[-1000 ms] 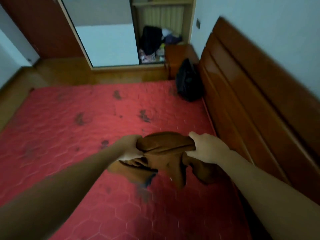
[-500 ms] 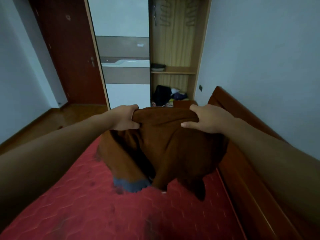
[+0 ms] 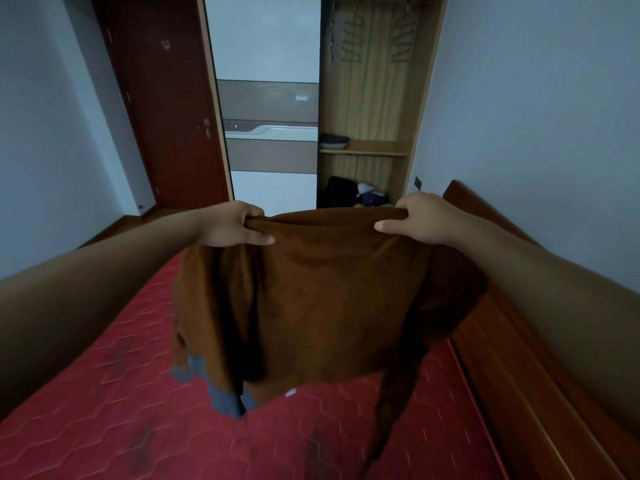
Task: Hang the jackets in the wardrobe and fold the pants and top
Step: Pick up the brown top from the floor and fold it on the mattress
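Head view: I see two hands and one brown garment [image 3: 329, 299] between them, held up in the centre of the frame. My left hand [image 3: 232, 225] grips the garment's top edge at centre left, fingers curled over the cloth and thumb lying along the front. My right hand [image 3: 419, 220] pinches the same edge at centre right, fingers bunched over the fold. The cloth hangs spread out below both hands, above the one red mattress [image 3: 104, 393] that fills the lower frame. One long strip [image 3: 391, 403] trails down at lower right, and one blue-grey patch [image 3: 221, 396] shows at the hem, lower left of centre. I cannot tell whether this is the top or a jacket.

At upper centre stands one wardrobe [image 3: 426, 98] with an open compartment. Inside are empty hangers [image 3: 351, 39] in two clusters, one shelf [image 3: 377, 148] carrying one dark folded stack [image 3: 334, 141], and one pile of clothes [image 3: 353, 195] at the bottom. One red door [image 3: 166, 98] is at upper left, and one wooden headboard [image 3: 519, 341] runs down the right side.
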`<control>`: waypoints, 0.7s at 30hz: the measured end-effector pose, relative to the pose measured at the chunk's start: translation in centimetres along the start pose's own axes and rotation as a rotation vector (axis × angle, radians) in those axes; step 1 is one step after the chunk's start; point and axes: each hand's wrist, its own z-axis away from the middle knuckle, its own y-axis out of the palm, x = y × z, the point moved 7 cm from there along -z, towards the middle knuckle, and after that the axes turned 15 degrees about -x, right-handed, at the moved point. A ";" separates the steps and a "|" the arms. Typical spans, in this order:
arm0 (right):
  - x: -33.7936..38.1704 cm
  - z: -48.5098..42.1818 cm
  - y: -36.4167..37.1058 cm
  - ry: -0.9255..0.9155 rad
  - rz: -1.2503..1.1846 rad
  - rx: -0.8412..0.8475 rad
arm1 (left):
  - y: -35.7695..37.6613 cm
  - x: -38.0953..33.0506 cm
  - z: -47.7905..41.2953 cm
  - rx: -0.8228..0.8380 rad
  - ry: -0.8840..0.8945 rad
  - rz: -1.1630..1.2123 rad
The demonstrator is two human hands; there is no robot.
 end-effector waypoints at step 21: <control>2.7 4.6 3.8 -0.030 -0.039 0.232 | 13.7 -9.7 1.8 0.149 0.089 0.666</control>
